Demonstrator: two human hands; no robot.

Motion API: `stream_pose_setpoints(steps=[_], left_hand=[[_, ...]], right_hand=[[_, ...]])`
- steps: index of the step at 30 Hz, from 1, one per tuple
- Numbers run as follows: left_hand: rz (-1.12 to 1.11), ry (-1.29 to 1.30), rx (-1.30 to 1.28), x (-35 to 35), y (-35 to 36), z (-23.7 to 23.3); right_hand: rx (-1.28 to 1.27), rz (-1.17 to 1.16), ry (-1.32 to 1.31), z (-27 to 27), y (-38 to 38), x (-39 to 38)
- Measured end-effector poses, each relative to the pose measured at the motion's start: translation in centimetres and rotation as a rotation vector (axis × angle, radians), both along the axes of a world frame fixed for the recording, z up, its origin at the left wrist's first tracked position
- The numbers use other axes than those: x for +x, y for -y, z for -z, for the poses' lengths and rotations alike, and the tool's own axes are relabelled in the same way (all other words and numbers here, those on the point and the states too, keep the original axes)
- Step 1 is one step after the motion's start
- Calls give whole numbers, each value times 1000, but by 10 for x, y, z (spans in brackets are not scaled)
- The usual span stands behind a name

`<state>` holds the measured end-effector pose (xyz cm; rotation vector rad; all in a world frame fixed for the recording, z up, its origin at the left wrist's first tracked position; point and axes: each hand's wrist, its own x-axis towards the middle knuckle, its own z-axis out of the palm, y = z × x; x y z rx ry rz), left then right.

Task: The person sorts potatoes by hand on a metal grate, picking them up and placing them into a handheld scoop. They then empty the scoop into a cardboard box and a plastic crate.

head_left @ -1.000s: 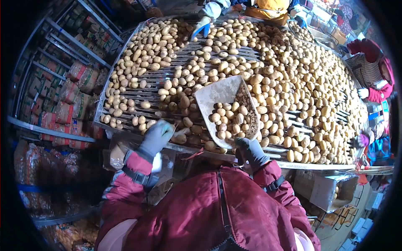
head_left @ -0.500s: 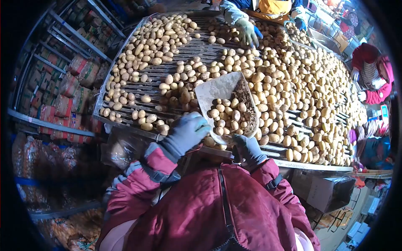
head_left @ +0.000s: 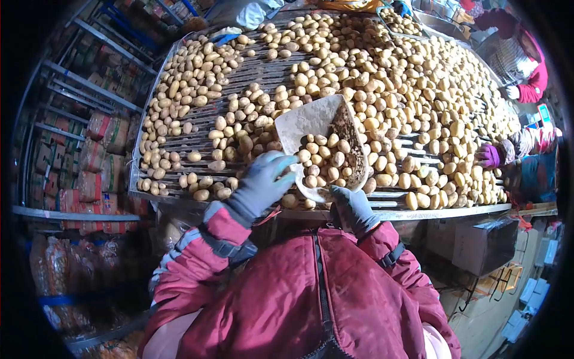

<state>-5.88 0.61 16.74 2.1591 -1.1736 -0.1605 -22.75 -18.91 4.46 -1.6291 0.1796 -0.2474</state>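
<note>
A whitish scoop (head_left: 308, 124) with a dirt-stained inner wall rests among potatoes on the slatted table. Several potatoes (head_left: 323, 152) lie inside it. My right hand (head_left: 356, 209), in a grey glove, is closed on the scoop's near end, where its grip is mostly hidden by the fingers. At the scoop's left rim is my left hand (head_left: 263, 182), gloved too, its fingers bent and apart, with nothing visible between them. Loose potatoes (head_left: 245, 143) lie just beyond my left hand.
Potatoes (head_left: 442, 113) cover much of the slatted metal table (head_left: 209, 122). A co-worker's sleeve (head_left: 245, 12) and blue-gloved hand reach over the far left edge. Another person's purple glove (head_left: 490, 155) is at the right. Sacks on shelves (head_left: 92, 154) stand left; a box (head_left: 484, 245) sits lower right.
My left hand has shifted slightly up along the scoop's left rim, its fingers more spread. The co-worker's hand across the table has moved to the far left. A purple glove now reaches onto the right side.
</note>
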Motion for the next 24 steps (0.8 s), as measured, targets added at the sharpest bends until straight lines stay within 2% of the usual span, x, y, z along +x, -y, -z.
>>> stream_pose_setpoints(steps=[3,5,7,8,9,11,12,13,14,15,16,17,19,21,22,23,24], left_hand=[[33,-53,24,-6,41,2],[39,12,175,-9,61,-1],[9,-71,347,-14,74,3],[-8,-62,350,-16,76,13],[0,-63,354,-15,76,25],[32,-208,163,-14,74,51],[31,-197,37,-13,71,56],[7,-197,88,-14,71,37],[-3,-454,-38,-13,70,38],[-17,-710,-166,-11,69,39],[-27,-867,-103,-4,65,19],[-77,-818,-174,1,60,41],[-75,-663,-86,6,59,35],[-79,-591,14,-7,62,16],[-72,-509,107,-14,66,12],[15,-236,191,-22,71,23],[43,-175,175,-26,72,28]], right_hand=[[-27,-88,23,-16,-3,9],[-76,-154,35,0,-11,14],[-62,170,311,3,-33,34],[197,54,-67,0,-25,18],[201,62,-68,8,-25,20],[-313,120,329,32,-26,27],[-312,128,325,12,-25,26],[149,143,-45,-29,-25,24],[612,149,-415,-51,-24,21],[614,156,-417,-49,-23,19],[536,144,-435,-47,-21,18],[458,129,-452,-43,-19,19],[386,60,-482,-4,-15,18],[227,6,-140,26,-22,10],[240,44,-301,26,-24,11],[246,89,-458,26,-23,16],[167,201,-58,69,-39,16]])
